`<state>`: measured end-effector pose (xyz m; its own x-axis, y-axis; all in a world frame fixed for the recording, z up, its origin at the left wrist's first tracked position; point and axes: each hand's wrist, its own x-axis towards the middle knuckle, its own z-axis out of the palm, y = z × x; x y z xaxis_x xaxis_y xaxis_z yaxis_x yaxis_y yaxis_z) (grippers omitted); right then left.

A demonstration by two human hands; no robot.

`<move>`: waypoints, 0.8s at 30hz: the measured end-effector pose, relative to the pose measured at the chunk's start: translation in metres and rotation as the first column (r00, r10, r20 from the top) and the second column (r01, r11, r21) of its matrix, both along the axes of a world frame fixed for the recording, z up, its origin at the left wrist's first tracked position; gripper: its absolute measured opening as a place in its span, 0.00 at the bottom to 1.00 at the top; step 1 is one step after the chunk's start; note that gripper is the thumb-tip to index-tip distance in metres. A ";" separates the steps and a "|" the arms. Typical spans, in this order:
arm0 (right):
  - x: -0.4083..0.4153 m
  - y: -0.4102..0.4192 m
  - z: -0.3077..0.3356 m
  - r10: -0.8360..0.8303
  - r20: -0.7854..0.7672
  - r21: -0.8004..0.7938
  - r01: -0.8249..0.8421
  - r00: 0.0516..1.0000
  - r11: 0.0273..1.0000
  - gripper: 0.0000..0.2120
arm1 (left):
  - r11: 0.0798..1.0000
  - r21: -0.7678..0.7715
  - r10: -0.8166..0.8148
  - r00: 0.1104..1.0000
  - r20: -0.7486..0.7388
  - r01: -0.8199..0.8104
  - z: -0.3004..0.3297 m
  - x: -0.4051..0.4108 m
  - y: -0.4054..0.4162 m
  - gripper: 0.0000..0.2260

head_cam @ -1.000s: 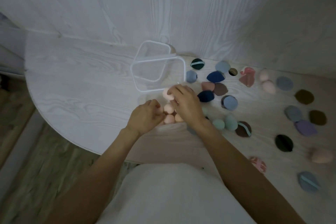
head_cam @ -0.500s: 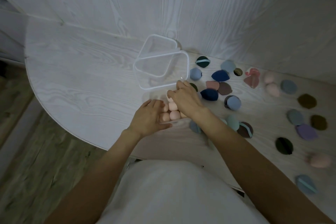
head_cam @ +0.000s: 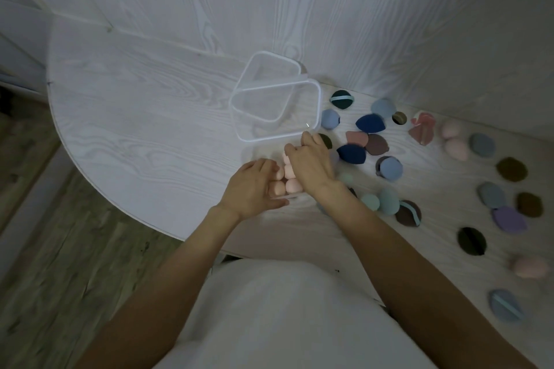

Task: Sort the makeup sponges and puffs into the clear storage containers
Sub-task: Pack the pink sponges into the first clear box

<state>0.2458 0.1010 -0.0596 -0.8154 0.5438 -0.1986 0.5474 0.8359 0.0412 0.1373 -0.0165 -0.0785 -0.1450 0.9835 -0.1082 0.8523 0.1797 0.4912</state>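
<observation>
Several pink sponges point(head_cam: 289, 178) sit packed in a small clear container point(head_cam: 283, 196) near the table's front edge. My left hand point(head_cam: 251, 189) holds that container from the left, thumb along its near side. My right hand point(head_cam: 311, 162) is over its far side, fingers curled down on the topmost pink sponge point(head_cam: 286, 159). Two larger clear containers point(head_cam: 239, 117) stand empty just behind, one overlapping the other. Loose sponges and puffs lie to the right, among them a navy sponge point(head_cam: 351, 153) and a light blue puff point(head_cam: 390, 168).
More puffs spread toward the right edge: a purple one point(head_cam: 509, 219), dark ones point(head_cam: 472, 240), a pink sponge point(head_cam: 529, 267). A wood-grain wall point(head_cam: 269, 9) rises right behind the round white table point(head_cam: 135, 129). Floor lies to the left.
My right hand brought a pink sponge down from above into the small container. My left hand stayed at the container's side. The view shifted slightly.
</observation>
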 end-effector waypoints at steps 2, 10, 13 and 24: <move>0.000 0.003 0.003 -0.029 -0.010 -0.029 0.029 1.000 0.999 0.09 | 1.000 0.009 -0.003 1.000 -0.001 0.003 0.000 0.000 0.001 0.32; 0.018 0.008 -0.008 0.019 -0.269 -0.024 -0.027 0.963 0.999 0.10 | 0.995 0.082 -0.063 0.998 -0.006 0.064 -0.006 -0.001 -0.002 0.37; 0.023 0.006 -0.007 -0.024 -0.398 -0.053 0.004 0.917 0.999 0.11 | 0.990 0.104 -0.090 0.996 -0.005 0.090 -0.004 -0.001 -0.002 0.38; 0.167 0.028 0.041 -0.584 -0.381 -0.602 0.287 0.716 0.745 0.13 | 0.861 0.450 -0.223 0.971 -0.086 0.238 0.029 0.048 0.052 0.11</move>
